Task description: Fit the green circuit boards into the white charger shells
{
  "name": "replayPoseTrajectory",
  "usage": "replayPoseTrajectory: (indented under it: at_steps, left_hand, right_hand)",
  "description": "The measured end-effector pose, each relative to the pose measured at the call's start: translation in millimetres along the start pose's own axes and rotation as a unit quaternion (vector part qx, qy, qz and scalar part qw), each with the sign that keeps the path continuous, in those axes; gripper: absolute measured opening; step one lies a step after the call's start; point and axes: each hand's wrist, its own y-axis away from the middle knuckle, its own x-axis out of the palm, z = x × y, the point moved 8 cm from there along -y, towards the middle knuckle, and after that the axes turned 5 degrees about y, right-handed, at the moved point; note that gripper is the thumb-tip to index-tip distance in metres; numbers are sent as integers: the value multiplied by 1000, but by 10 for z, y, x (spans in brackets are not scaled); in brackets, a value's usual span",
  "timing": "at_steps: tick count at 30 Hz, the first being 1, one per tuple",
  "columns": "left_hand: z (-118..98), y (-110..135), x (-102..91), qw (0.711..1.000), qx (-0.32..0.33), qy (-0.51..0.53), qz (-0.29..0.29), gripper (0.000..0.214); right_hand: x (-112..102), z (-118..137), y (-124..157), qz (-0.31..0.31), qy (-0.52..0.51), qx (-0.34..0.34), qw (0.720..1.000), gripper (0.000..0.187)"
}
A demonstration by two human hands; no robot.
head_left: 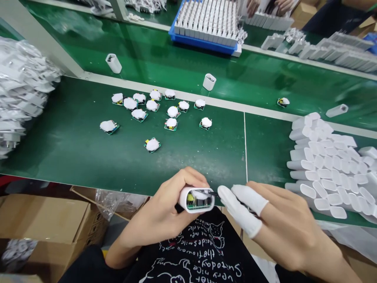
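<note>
My left hand (169, 212) is closed around a white plastic charger housing (183, 201), its open end tilted toward me. Inside that housing sits a circuit board (196, 200) with a yellow part and a white top. White finger cots (243, 212) cover two fingers of my right hand (282, 224). Those fingers pinch a pair of thin, dark-tipped tweezers (212, 193), mostly hidden by the hand. The tip reaches the rim of the housing's opening.
Several small circuit boards with white tops (152, 145) lie scattered on the green bench (206, 157). White empty housings (330, 169) are heaped at right, white plug parts (23, 86) at left. A blue tray (203, 42) stands on the shelf; cardboard boxes (44, 216) sit below. A co-worker's hands (282, 5) show beyond.
</note>
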Motion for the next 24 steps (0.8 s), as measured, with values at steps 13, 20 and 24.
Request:
replayPoseTrajectory:
  at_steps: [13,20,24]
  left_hand:
    - [328,-56,-251,995,-5,-14,-103,39]
    - [154,-93,6,997,42,-18,-55,52]
    - [116,-55,28,994,64,-81,-45,58]
  right_hand:
    - [875,-686,706,-126,78,302,942,25]
    - [401,-246,249,-207,-189,200,939,27]
    - [451,-239,185,-205,-250,210,923,26]
